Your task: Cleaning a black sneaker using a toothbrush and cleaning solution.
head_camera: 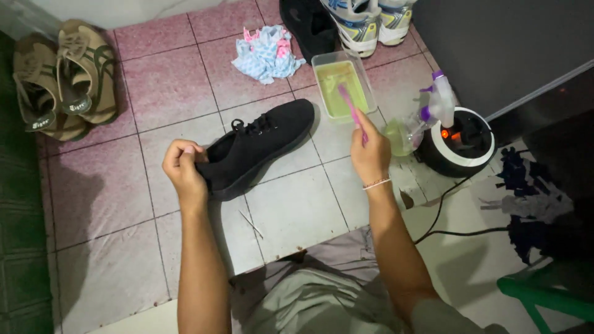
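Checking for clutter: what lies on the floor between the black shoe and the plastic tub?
Nothing: in the head view, only bare tile separates the black shoe from the plastic tub.

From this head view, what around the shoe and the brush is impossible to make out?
- Black shoe heel: covered by the left hand.
- Pink brush lower handle: inside the right hand grip.
- Brush bristles: too small.
- Sneakers: cut off by top edge.
- Spray bottle base: dim, blurred.
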